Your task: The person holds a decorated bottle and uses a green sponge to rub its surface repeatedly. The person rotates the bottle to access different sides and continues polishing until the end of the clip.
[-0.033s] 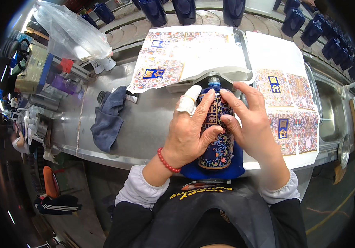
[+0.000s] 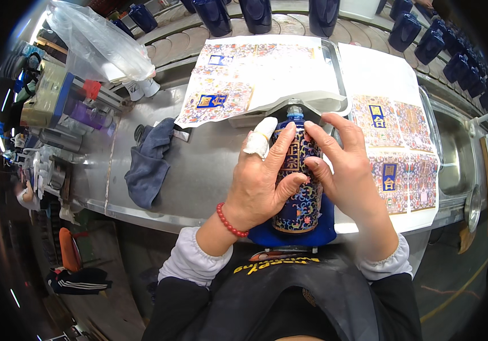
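Observation:
A dark blue bottle [image 2: 303,190] wrapped in a colourful patterned decal lies neck-away in front of me, on a blue cloth pad [image 2: 326,221]. My left hand [image 2: 261,176] grips its left side, the thumb and index finger pressed along the decal. One left finger wears a white wrapping [image 2: 259,139], and a red bead bracelet [image 2: 229,220] circles the wrist. From the right, my right hand [image 2: 343,162] rests its thumb and index fingertips on the decal, its fingers apart. Patterned decal sheets lie beyond the bottle [image 2: 221,94] and to its right [image 2: 394,156].
A grey-blue cloth [image 2: 148,165] lies on the metal table [image 2: 198,162] at left. A sink [image 2: 454,150] is at right. Dark blue bottles [image 2: 255,14] stand on a slatted conveyor [image 2: 289,25] at the back. Clear plastic [image 2: 99,42] hangs at the far left.
My right fingertips have shifted very slightly to the right on the decal. The bottles on the conveyor have edged slightly to the right. My left hand keeps its place.

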